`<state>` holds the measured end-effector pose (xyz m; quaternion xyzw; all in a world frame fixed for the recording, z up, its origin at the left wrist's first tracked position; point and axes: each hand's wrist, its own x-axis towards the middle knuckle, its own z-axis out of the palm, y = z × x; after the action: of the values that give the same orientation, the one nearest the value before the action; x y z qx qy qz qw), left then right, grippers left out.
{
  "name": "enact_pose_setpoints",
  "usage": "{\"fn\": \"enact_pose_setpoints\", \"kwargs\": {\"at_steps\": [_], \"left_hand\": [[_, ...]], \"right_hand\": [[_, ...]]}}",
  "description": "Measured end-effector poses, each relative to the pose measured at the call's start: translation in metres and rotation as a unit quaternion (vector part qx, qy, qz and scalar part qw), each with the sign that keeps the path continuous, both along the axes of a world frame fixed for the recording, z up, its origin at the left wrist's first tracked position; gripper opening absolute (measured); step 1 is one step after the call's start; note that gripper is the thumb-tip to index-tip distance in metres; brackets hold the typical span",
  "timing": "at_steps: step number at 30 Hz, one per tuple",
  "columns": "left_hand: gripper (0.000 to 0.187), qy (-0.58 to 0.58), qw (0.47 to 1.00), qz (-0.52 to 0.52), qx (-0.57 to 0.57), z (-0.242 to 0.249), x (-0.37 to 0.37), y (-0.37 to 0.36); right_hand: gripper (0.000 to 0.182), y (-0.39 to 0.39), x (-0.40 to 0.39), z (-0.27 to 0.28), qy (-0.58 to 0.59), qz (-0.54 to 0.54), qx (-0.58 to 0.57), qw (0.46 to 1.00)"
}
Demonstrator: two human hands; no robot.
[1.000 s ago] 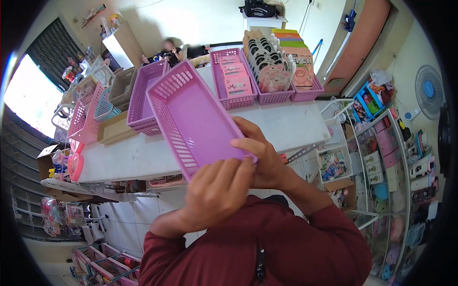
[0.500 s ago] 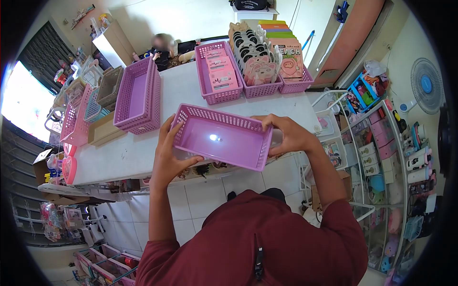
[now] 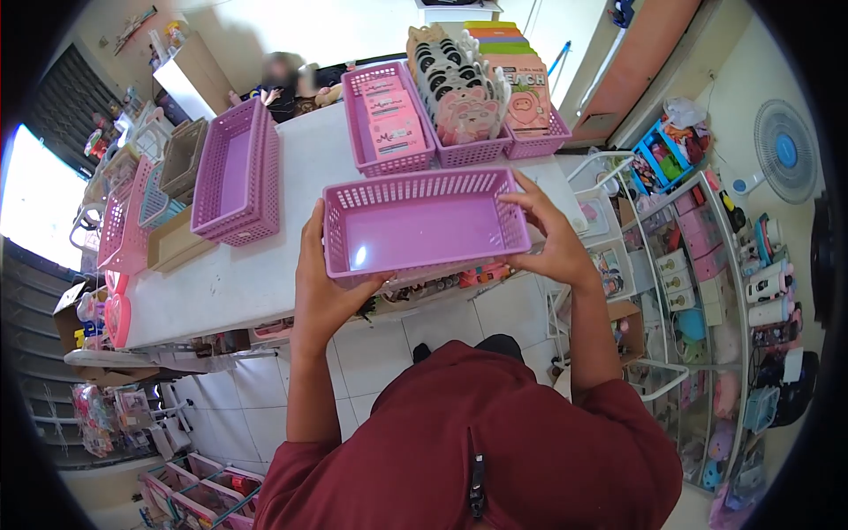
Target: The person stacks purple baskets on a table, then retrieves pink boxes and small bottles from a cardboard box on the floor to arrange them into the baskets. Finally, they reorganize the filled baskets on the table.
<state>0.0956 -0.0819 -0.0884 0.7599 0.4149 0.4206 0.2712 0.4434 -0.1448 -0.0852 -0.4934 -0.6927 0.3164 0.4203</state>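
An unfilled purple plastic basket (image 3: 415,234) with slotted sides is held up over the near edge of the white table (image 3: 243,287). My left hand (image 3: 322,274) grips its left end, thumb along the lower side. At the opposite end, my right hand (image 3: 552,234) has its fingers over the rim and its thumb below. Beyond it stand three filled purple baskets: one with pink packets (image 3: 389,119), one with animal-shaped items (image 3: 464,97), one with peach-printed packs (image 3: 527,102). To the left is a stack of purple baskets (image 3: 238,177).
Brown, blue and pink baskets (image 3: 124,221) line the table's left end beside a cardboard tray (image 3: 172,238). A white metal rack (image 3: 618,221) and goods shelves (image 3: 707,291) stand on the right, near a fan (image 3: 784,150). Another person (image 3: 278,93) sits beyond the table.
Both hands have turned the basket from a slant to nearly level, its right end rising. It sits slightly farther right. The whole view has shifted a little.
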Motion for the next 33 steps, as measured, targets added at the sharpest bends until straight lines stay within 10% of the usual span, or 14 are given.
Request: {"fn": "enact_pose_setpoints", "kwargs": {"at_steps": [11, 14, 20, 23, 29, 33], "left_hand": [[0.113, 0.016, 1.0, 0.018, -0.019, -0.029, 0.029, -0.011], [0.123, -0.046, 0.984, 0.002, -0.172, -0.039, 0.009, -0.022], [0.08, -0.054, 0.914, 0.138, 0.377, -0.017, 0.022, -0.035], [0.067, -0.108, 0.836, -0.045, 0.536, -0.018, 0.068, -0.041], [0.035, 0.138, 0.909, -0.365, 0.148, -0.071, 0.227, -0.111], [0.016, 0.179, 0.874, -0.258, -0.371, -0.191, 0.232, -0.144]], "right_hand": [[0.092, 0.001, 0.008, -0.035, -0.021, -0.054, 0.082, 0.995], [0.097, -0.002, 0.008, -0.037, 0.018, -0.03, 0.057, 0.998], [0.09, -0.041, 0.01, -0.05, 0.005, -0.164, 0.254, 0.953], [0.055, -0.089, 0.024, -0.089, 0.061, -0.186, 0.247, 0.949], [0.024, -0.24, 0.142, -0.249, -0.037, -0.112, -0.149, 0.982], [0.047, -0.324, 0.269, -0.316, -0.102, -0.033, -0.51, 0.854]]}}
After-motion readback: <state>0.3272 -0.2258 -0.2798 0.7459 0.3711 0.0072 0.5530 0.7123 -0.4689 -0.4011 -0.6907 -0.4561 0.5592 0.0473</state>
